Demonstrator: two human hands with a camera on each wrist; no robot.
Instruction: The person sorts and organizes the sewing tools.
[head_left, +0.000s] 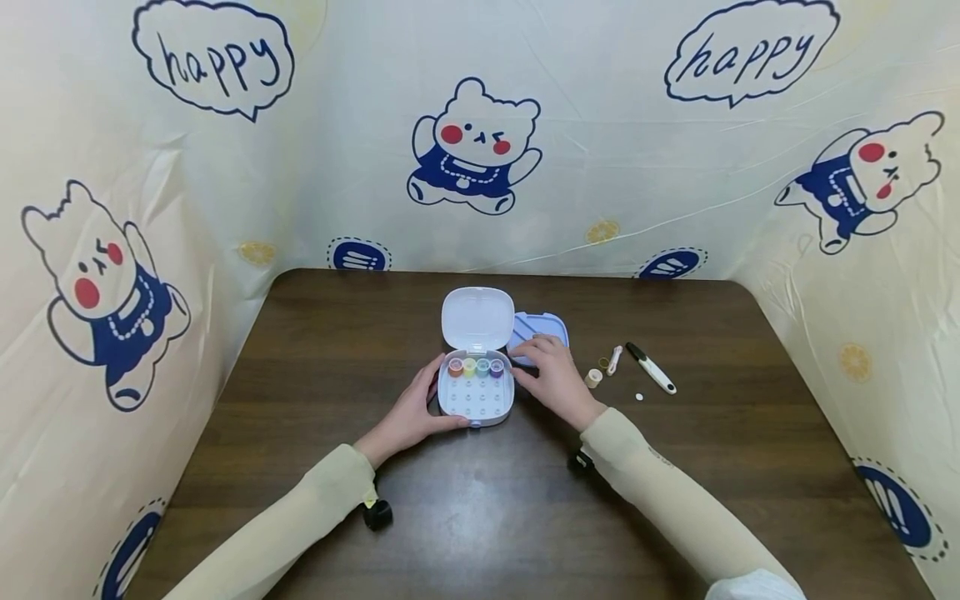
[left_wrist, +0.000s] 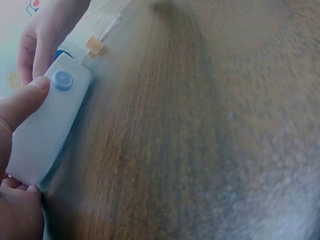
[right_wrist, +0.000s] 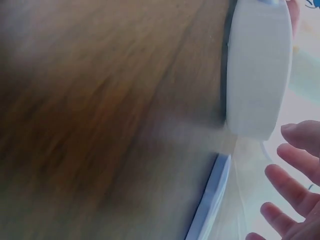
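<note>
A small pale case (head_left: pixel 475 402) stands with its hinged lid (head_left: pixel 477 319) raised. Along its back row sit several little round pots (head_left: pixel 469 367) in orange, yellow, teal and purple; the rows in front show only pegs or holes. My left hand (head_left: pixel 412 417) grips the case from the left, thumb on the front wall by the round blue clasp (left_wrist: pixel 62 80) and fingers round the far side. Beside the right wall hovers my right hand (head_left: pixel 551 375), its fingers spread and nothing held, as the right wrist view shows. Under it lies a flat blue tray (head_left: pixel 551 323), partly hidden.
To the right lie a black-and-white pen-like tool (head_left: pixel 651 368), a small white-and-pink stick (head_left: pixel 614 360), a beige cylinder (head_left: pixel 594 378), a tiny ring (head_left: pixel 603 363) and a white dot-like piece (head_left: pixel 639 397). All rest on the brown wooden table (head_left: pixel 480 517), with printed cloth around it.
</note>
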